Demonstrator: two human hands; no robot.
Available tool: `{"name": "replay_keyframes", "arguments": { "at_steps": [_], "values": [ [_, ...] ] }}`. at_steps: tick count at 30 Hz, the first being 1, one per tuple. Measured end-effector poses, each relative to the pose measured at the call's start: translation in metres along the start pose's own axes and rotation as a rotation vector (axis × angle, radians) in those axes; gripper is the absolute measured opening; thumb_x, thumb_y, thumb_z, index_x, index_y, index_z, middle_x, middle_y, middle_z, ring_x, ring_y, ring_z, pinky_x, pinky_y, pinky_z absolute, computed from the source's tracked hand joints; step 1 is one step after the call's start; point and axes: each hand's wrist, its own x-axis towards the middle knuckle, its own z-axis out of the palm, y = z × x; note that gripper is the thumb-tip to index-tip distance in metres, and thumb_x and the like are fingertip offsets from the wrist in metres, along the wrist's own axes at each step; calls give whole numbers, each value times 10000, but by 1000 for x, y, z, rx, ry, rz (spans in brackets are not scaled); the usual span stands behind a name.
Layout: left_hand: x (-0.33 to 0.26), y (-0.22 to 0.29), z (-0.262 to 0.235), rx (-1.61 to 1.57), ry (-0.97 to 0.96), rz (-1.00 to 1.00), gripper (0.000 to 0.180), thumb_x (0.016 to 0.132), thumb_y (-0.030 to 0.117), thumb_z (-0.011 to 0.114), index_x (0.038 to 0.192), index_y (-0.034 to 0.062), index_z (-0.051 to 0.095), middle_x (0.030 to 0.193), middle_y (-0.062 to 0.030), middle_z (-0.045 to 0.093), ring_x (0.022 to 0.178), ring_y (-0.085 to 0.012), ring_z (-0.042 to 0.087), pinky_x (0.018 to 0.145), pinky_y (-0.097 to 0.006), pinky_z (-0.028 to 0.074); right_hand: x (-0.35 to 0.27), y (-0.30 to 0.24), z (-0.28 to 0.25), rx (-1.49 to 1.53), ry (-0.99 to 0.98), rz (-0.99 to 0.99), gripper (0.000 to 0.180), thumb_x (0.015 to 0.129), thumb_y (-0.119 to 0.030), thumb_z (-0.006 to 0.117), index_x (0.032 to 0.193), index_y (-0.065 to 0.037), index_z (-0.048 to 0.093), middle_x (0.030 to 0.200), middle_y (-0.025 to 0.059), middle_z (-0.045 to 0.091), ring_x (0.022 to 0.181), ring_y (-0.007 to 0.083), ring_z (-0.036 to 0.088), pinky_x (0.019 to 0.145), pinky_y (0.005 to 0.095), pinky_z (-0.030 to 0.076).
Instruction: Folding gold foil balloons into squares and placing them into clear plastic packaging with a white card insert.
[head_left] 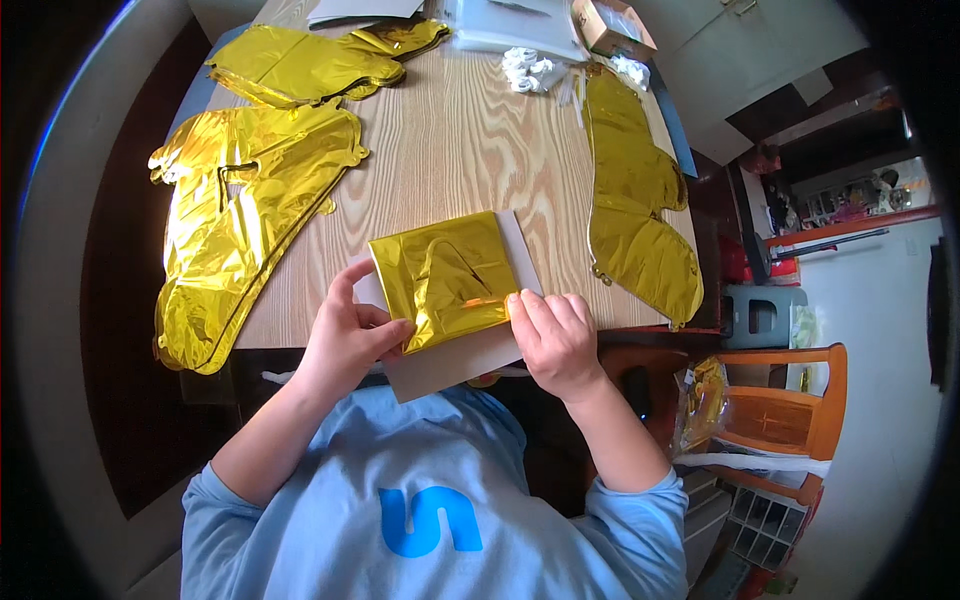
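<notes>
A gold foil balloon (pixel 445 270), folded into a flat rectangle, lies on a grey-white card (pixel 440 374) at the table's near edge. The card juts out below and to the right of it. My left hand (pixel 350 330) grips the left side, thumb on the lower left corner and fingers along the edge, partly hidden. At the lower right corner, my right hand (pixel 553 338) pinches the foil between thumb and fingers. The foil's surface is creased, with a bright fold along its lower part.
Flat gold foil balloons lie at the left (pixel 235 225), the far left (pixel 300 65) and the right (pixel 640 200) of the wooden table (pixel 470 150). Crumpled white pieces (pixel 527 70), clear plastic bags (pixel 515 28) and a small cardboard box (pixel 612 28) sit at the back. A wooden chair (pixel 780 415) stands right.
</notes>
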Motion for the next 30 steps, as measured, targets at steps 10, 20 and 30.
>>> {"name": "replay_keyframes", "arguments": {
  "at_steps": [10,20,30],
  "values": [
    [8,-5,-10,-146,-21,-51,634,895,18,727,1406,16,351,856,-89,683,747,-143,687,629,-273,585,10,13,-23,1103,-305,1112,355,914,-136,718,1196,50,609,843,98,689,685,115,669,589,272,542],
    [8,-6,-14,-130,-57,-52,479,927,33,711,1282,45,391,870,-71,649,754,-123,658,636,-276,591,18,23,-19,1673,-456,1378,292,978,-172,674,1175,6,552,995,111,657,739,200,708,636,311,599],
    [6,-5,-21,-210,-90,-112,377,990,65,644,1279,58,404,892,-81,661,800,-147,687,678,-290,607,16,9,-10,1695,-373,1497,153,963,-126,703,1030,-37,598,920,78,670,776,211,723,684,331,610]
  ]
}}
